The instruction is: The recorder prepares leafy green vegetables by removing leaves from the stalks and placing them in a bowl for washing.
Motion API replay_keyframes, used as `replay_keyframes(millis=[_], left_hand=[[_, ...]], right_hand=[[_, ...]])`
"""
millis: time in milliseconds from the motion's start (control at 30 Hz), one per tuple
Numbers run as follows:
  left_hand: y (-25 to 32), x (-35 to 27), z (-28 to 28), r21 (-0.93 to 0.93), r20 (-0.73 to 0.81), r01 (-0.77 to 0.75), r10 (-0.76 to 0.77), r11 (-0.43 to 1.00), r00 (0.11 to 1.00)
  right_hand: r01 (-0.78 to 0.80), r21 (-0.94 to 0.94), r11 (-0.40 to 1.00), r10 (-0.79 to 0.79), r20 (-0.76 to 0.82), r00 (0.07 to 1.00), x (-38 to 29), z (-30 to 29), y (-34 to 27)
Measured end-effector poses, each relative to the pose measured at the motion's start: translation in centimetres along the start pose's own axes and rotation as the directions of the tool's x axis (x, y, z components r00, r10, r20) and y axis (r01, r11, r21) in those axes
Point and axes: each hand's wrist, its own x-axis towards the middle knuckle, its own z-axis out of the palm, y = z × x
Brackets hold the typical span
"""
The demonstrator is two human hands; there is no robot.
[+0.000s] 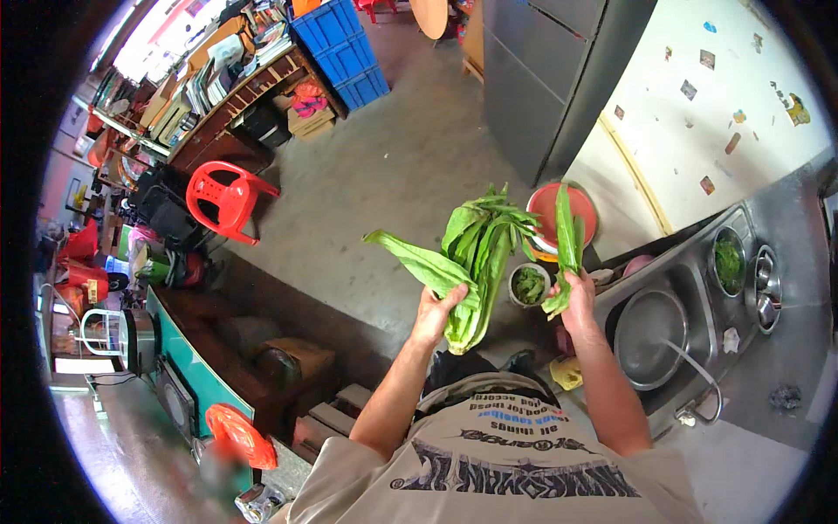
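Observation:
My left hand point(437, 313) grips a bunch of long leafy greens point(488, 262), held up in front of my body with the pale stem end low and one broad leaf sticking out to the left. In my right hand point(576, 302) is a separate leaf or small piece of the greens point(568, 242), its tip pointing away from me. Below and between the hands stands a small round container with green leaves point(529, 285) in it. Behind the right hand's leaf, a red round basin point(589, 208) sits low by the wall.
To the right is a steel sink holding a large metal bowl point(651, 340) under a curved faucet point(710, 386). A colander of greens point(728, 262) rests beside it. Ahead stands a grey refrigerator point(543, 72). A red plastic chair point(226, 202) and a green-topped table point(196, 373) are left.

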Motion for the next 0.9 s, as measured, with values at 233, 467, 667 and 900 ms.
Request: replay_keyframes(millis=[233, 467, 667, 900], left_hand=[[-0.4, -0.1, -2.9, 0.017, -0.147, 0.155, -0.151, 0.988, 0.978], [-4.6, 2.6, -6.4, 0.134, -0.253, 0.36, -0.319, 0.923, 0.913], [-9.9, 5.5, -13.4, 0.079, -0.317, 0.389, -0.347, 0.918, 0.883], [-13.1, 6.4, -12.9, -0.001, -0.408, 0.535, -0.489, 0.845, 0.771]], right_hand=[[-0.253, -0.306, 0.918, 0.185, -0.235, 0.954, 4.4, -5.6, 8.3], [-0.379, -0.527, 0.761, 0.177, -0.394, 0.902, 12.5, -17.8, 25.5], [-0.447, -0.653, 0.611, 0.104, -0.493, 0.864, 18.0, -13.1, 32.5], [-0.463, -0.865, 0.195, -0.251, -0.501, 0.828, 26.3, -18.9, 34.6]])
